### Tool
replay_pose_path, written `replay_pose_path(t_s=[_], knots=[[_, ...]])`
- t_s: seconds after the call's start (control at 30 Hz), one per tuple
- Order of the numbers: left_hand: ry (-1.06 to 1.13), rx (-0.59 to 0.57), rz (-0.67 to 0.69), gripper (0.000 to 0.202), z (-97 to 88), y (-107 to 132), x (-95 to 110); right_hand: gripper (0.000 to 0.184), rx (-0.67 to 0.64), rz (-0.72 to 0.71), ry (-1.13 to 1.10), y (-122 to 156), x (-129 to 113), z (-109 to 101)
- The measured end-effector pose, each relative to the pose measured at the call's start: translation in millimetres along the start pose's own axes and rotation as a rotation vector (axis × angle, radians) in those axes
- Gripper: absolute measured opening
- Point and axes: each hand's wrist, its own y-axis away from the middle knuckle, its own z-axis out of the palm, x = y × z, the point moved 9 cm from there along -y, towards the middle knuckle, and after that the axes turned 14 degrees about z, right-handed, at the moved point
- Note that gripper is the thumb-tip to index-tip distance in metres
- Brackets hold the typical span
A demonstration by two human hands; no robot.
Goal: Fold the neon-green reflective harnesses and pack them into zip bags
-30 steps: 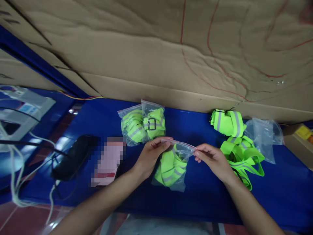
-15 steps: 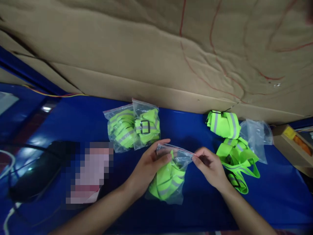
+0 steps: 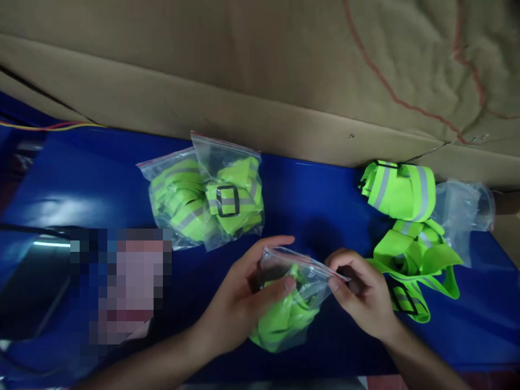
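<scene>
A clear zip bag (image 3: 298, 276) stuffed with a folded neon-green reflective strap (image 3: 284, 319) lies on the blue table (image 3: 317, 200) in front of me. My left hand (image 3: 244, 298) grips the bag's left side, thumb pressed on its top. My right hand (image 3: 361, 290) pinches the right end of the bag's red-lined zip edge. Both hands are closed on the bag.
Two filled bags (image 3: 207, 195) of green straps lie behind my left hand. Loose green straps (image 3: 410, 227) and empty clear bags (image 3: 465, 211) sit at the right. Cardboard (image 3: 260, 70) stands along the table's back. A dark device (image 3: 28, 281) and a blurred patch lie at left.
The view has shifted down and closer. My two hands have come nearer together along the bag's top edge, and the bag sits lower on the table.
</scene>
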Motion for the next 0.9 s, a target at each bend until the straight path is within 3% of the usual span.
replay_pose_path(t_s=[0.37,0.67,0.9], knots=[[-0.014,-0.007,-0.089,0.051,1.7,3,-14,0.012,-0.088,0.041,0.116,1,8,9],[-0.064,-0.089,-0.048,0.051,8.3,4,-11,0.008,-0.102,0.026,0.139,0,3,12],[-0.274,-0.17,0.027,0.052,9.0,4,-9,0.007,-0.111,0.046,0.161,-2,3,14]])
